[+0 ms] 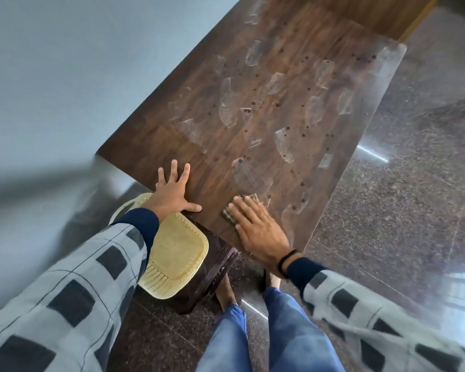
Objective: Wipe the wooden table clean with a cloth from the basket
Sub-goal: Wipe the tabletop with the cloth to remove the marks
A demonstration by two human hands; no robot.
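Observation:
A long dark wooden table (293,84) runs away from me, marked with whitish smears and many small dark spots. My right hand (258,232) lies flat on a small folded brownish cloth (239,208) near the table's near edge, pressing it onto the wood. Only the cloth's far part shows beyond my fingers. My left hand (172,191) rests flat with fingers spread on the table's near left corner, holding nothing. A pale yellow woven basket (175,259) sits below that corner, partly under my left forearm, and looks empty inside.
The basket rests on a dark low stool (212,277) beside the table's end. A grey wall (65,76) runs along the table's left side. Polished speckled stone floor (400,210) lies to the right. My legs in blue jeans and bare feet (226,291) stand at the table's end.

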